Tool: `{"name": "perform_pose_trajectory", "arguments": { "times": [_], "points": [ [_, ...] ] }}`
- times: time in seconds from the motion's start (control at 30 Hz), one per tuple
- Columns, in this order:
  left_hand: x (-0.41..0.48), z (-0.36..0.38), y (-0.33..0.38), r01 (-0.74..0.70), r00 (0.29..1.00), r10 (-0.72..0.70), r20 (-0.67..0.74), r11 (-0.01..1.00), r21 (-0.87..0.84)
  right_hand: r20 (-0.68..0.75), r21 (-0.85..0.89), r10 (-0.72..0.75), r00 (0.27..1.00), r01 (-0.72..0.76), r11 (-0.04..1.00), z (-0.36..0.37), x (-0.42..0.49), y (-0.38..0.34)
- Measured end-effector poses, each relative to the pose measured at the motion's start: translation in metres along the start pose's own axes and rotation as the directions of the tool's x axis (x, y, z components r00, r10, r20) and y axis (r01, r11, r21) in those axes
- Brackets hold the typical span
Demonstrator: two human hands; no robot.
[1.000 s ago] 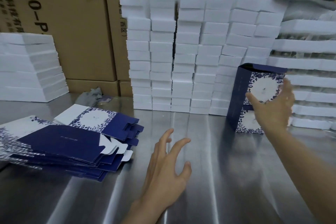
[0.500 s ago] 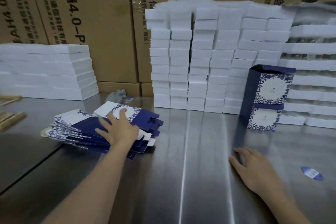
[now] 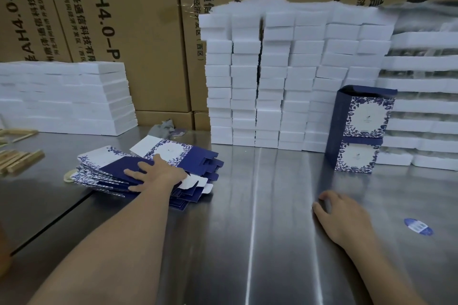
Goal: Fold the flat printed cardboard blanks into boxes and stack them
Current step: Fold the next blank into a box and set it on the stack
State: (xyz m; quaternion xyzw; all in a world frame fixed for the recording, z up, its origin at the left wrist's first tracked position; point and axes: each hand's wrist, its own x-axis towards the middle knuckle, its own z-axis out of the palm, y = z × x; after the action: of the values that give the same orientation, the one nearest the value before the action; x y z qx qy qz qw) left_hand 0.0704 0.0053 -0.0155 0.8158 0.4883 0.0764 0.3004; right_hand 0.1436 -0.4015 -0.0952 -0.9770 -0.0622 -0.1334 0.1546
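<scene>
A fanned pile of flat blue-and-white printed blanks (image 3: 111,168) lies on the steel table (image 3: 247,230) at the left. My left hand (image 3: 158,173) lies flat on top of the pile with its fingers spread over the uppermost dark blue blank. Two folded blue floral boxes (image 3: 359,129) stand stacked one on the other at the right, against the white foam. My right hand (image 3: 339,215) rests on the bare table in front of those boxes, fingers loosely curled, holding nothing.
Tall stacks of white foam blocks (image 3: 272,82) line the back, with more white stacks at the left (image 3: 67,99) and right. Brown cartons (image 3: 124,20) stand behind. Wooden sticks (image 3: 17,158) lie at the far left. A blue round sticker (image 3: 418,227) is on the table.
My right hand left the stacked boxes and came down onto the table. My left hand moved left onto the pile of flat blanks and now sits a little further over it.
</scene>
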Motion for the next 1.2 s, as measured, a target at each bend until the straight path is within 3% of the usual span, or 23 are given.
{"name": "perform_pose_trajectory", "arguments": {
  "times": [0.2,0.37,0.47,0.6,0.8,0.9,1.0,1.07,1.13,1.2],
  "points": [
    [0.008,-0.001,-0.017,-0.096,0.974,0.04,-0.222,0.964,-0.249,0.013,0.011,0.003,1.0,-0.003,1.0,0.001,0.001,0.0],
    [-0.003,-0.015,-0.02,-0.165,0.945,0.082,-0.318,0.956,-0.244,0.013,0.015,0.002,1.0,-0.003,1.0,0.0,-0.001,0.0],
    [-0.016,-0.029,-0.012,-0.275,0.908,0.128,-0.4,0.901,-0.336,0.015,0.019,-0.006,1.0,0.006,1.0,-0.001,-0.002,0.002],
    [-0.045,-0.059,0.023,-0.54,0.801,0.261,-0.539,0.704,-0.462,0.01,0.031,-0.016,1.0,0.015,0.999,-0.002,-0.003,0.002],
    [-0.107,-0.086,0.061,-0.741,0.671,0.25,-0.698,0.187,-0.645,-0.006,0.017,-0.004,1.0,0.004,1.0,-0.001,-0.002,0.002],
    [-0.132,-0.076,0.054,-0.553,0.78,0.227,-0.584,-0.188,-0.812,-0.003,-0.007,-0.002,1.0,0.002,1.0,-0.001,-0.002,0.001],
    [-0.145,-0.056,0.045,-0.334,0.838,0.305,-0.453,-0.37,-0.867,-0.02,0.055,-0.005,1.0,0.006,0.998,0.002,0.002,0.004],
    [-0.147,-0.037,0.041,-0.167,0.84,0.41,-0.355,-0.426,-0.889,-0.081,0.293,-0.015,0.997,0.038,0.955,0.003,0.001,0.004],
    [-0.145,-0.012,0.041,-0.007,0.835,0.498,-0.236,-0.417,-0.909,-0.115,0.629,0.015,0.993,0.061,0.775,-0.002,0.0,-0.005],
    [-0.142,0.015,0.039,0.118,0.827,0.553,-0.1,-0.345,-0.931,0.034,0.915,0.084,0.996,-0.065,0.397,-0.013,0.002,-0.02]
  ]
}}
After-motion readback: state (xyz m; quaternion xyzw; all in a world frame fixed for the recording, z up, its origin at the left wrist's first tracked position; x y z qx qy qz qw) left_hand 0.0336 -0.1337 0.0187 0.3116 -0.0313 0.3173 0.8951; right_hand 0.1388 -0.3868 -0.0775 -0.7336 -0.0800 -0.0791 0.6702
